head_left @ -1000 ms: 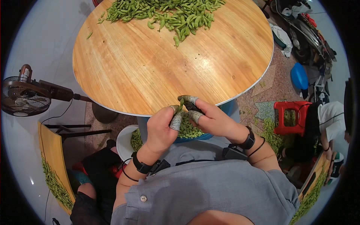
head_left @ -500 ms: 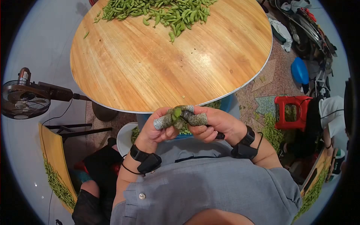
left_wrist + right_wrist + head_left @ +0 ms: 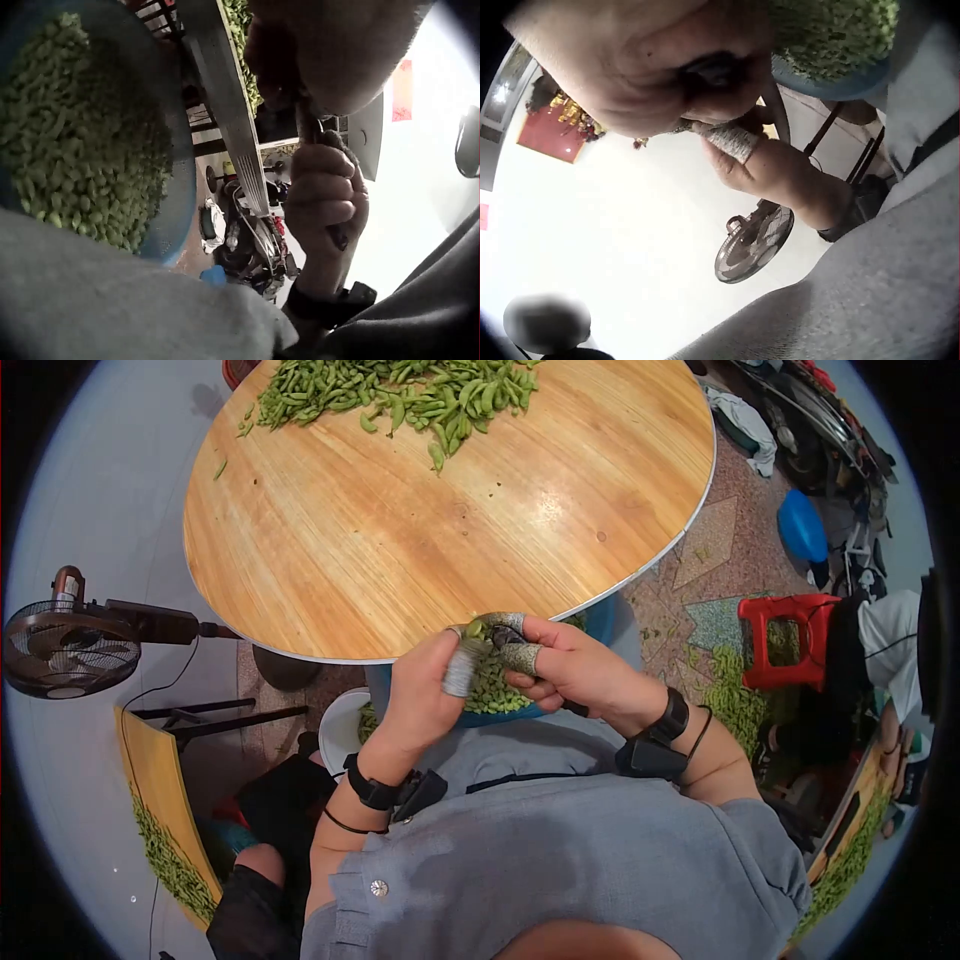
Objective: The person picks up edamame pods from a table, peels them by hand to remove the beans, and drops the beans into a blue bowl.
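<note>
Over a blue basin [image 3: 600, 622] of shelled green beans [image 3: 82, 165], both hands meet just in front of the table edge. My left hand [image 3: 425, 680] pinches a green soybean pod [image 3: 476, 629] between thumb and finger. Grey sleeves cover the working digits, such as the left thumb sleeve [image 3: 459, 672] and the right thumb sleeve [image 3: 520, 657]. My right hand [image 3: 575, 670] has its fingers curled round a small dark-handled tool [image 3: 338, 238], whose end pokes out below the fist in the left wrist view. The tool's working end is mostly hidden at the pod.
A heap of pods [image 3: 400, 395] lies on the far part of the round wooden table [image 3: 400, 540]. A white bucket [image 3: 340, 725] stands at left, near a fan [image 3: 75, 635]. At right are a red stool [image 3: 785, 645], pods on the floor [image 3: 735, 695] and another person's arm [image 3: 888, 730].
The hands came together lower and nearer the body half a second ago, and now sit slightly higher over the basin. The head view has shifted, so the table appears further left and up.
</note>
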`<state>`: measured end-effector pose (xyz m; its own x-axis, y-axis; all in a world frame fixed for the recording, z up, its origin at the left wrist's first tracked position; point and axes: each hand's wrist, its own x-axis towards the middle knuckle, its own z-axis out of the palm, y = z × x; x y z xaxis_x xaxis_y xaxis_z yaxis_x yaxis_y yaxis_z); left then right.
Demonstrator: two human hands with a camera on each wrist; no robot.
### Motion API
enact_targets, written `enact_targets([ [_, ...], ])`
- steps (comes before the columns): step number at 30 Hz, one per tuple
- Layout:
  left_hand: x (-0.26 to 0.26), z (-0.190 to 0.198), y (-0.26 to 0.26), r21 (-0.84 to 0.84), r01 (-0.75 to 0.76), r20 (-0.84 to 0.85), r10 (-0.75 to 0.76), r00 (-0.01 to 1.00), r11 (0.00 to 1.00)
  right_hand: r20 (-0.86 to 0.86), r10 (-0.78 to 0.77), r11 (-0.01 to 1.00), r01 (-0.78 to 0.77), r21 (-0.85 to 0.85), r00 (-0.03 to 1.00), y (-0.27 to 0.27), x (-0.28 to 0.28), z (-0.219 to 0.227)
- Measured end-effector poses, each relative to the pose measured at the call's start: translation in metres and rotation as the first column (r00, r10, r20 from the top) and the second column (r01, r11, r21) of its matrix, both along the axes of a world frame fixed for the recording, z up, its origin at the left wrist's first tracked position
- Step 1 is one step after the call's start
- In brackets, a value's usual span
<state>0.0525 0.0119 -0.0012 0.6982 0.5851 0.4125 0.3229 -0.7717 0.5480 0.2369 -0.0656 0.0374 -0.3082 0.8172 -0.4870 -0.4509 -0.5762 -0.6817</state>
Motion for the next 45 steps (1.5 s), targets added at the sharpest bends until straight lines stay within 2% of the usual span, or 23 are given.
enact_targets([
  [1,0.000,0.003,-0.007,-0.520,0.018,0.136,0.062,0.989,0.854,-0.001,-0.005,1.000,0.005,-0.002,1.000,-0.001,0.001,-0.001],
  [2,0.000,0.004,-0.011,-0.881,0.107,0.214,0.186,0.959,0.460,-0.035,-0.007,1.000,0.007,-0.006,0.999,-0.002,0.002,-0.003],
  [3,-0.001,0.003,-0.011,-0.883,0.108,0.213,0.186,0.959,0.457,-0.068,-0.009,1.000,0.009,-0.009,0.998,-0.003,0.003,-0.006],
  [5,-0.006,-0.003,-0.010,-0.891,0.453,0.428,0.260,0.866,-0.042,-0.122,0.013,1.000,-0.014,-0.005,0.992,-0.006,0.011,-0.016],
  [7,-0.007,-0.006,-0.010,-0.913,0.407,0.406,0.164,0.899,0.030,-0.176,0.034,0.999,-0.035,-0.004,0.984,-0.008,0.013,-0.027],
  [9,-0.009,-0.007,-0.012,-0.924,0.366,0.375,0.074,0.924,0.107,0.388,-0.133,0.920,-0.032,0.391,0.912,-0.008,0.011,-0.034],
  [10,-0.011,-0.004,-0.013,-0.945,0.266,0.275,0.024,0.961,0.191,0.388,-0.131,0.922,-0.033,0.387,0.912,-0.008,0.010,-0.032],
  [11,-0.012,-0.002,-0.013,-0.945,0.166,0.167,-0.021,0.986,0.280,0.612,-0.246,0.859,-0.123,0.497,0.751,-0.008,0.008,-0.029],
  [12,-0.012,0.001,-0.016,-0.946,0.166,0.165,-0.024,0.986,0.279,0.759,-0.381,0.788,-0.243,0.565,0.528,-0.007,0.005,-0.027],
  [13,-0.011,0.003,-0.019,-0.928,0.160,0.144,-0.071,0.987,0.338,0.761,-0.491,0.688,-0.347,0.637,0.424,-0.003,0.001,-0.026],
  [15,-0.011,0.007,-0.022,-0.875,0.124,0.057,-0.155,0.986,0.469,0.793,-0.492,0.669,-0.426,0.609,0.360,-0.004,-0.004,-0.035],
  [22,-0.031,-0.015,-0.032,-0.896,0.051,-0.035,-0.185,0.982,0.441,0.892,-0.392,0.676,-0.586,0.446,0.227,-0.014,-0.027,-0.060],
  [25,-0.043,-0.025,-0.037,-0.934,0.024,-0.037,-0.164,0.986,0.357,0.838,-0.450,0.628,-0.557,0.543,0.309,-0.016,-0.026,-0.078],
  [27,-0.049,-0.034,-0.039,-0.983,-0.016,-0.010,0.032,0.999,0.185,0.912,-0.379,0.729,-0.557,0.399,0.156,-0.016,-0.023,-0.082],
  [31,-0.048,-0.040,-0.044,-0.967,-0.065,-0.030,0.142,0.989,0.247,0.789,-0.524,0.637,-0.467,0.613,0.322,-0.018,-0.033,-0.072],
  [33,-0.045,-0.036,-0.047,-0.896,0.030,0.073,0.081,0.994,0.442,0.802,-0.435,0.605,-0.527,0.598,0.410,-0.013,-0.037,-0.070],
  [34,-0.045,-0.035,-0.047,-0.887,0.045,0.089,0.075,0.993,0.460,0.779,-0.484,0.598,-0.499,0.627,0.398,-0.011,-0.038,-0.074],
  [36,-0.047,-0.033,-0.050,-0.908,0.100,0.157,0.109,0.982,0.407,0.802,-0.298,0.762,-0.378,0.527,0.517,-0.012,-0.038,-0.065],
  [37,-0.048,-0.030,-0.052,-0.901,0.120,0.186,0.120,0.975,0.417,0.804,-0.310,0.753,-0.385,0.534,0.508,-0.012,-0.038,-0.060],
  [39,-0.050,-0.030,-0.051,-0.908,0.166,0.227,0.119,0.967,0.385,0.645,-0.004,0.925,-0.243,0.294,0.764,-0.012,-0.038,-0.053],
  [42,-0.050,-0.034,-0.052,-0.927,0.206,0.271,0.179,0.946,0.314,0.642,-0.009,0.914,-0.254,0.316,0.767,-0.014,-0.038,-0.052],
  [43,-0.050,-0.036,-0.052,-0.915,0.192,0.254,0.136,0.958,0.355,0.744,-0.105,0.859,-0.317,0.402,0.660,-0.015,-0.041,-0.063],
  [45,-0.050,-0.041,-0.051,-0.916,0.186,0.243,0.123,0.962,0.356,0.770,-0.152,0.834,-0.338,0.437,0.620,-0.017,-0.045,-0.063],
])
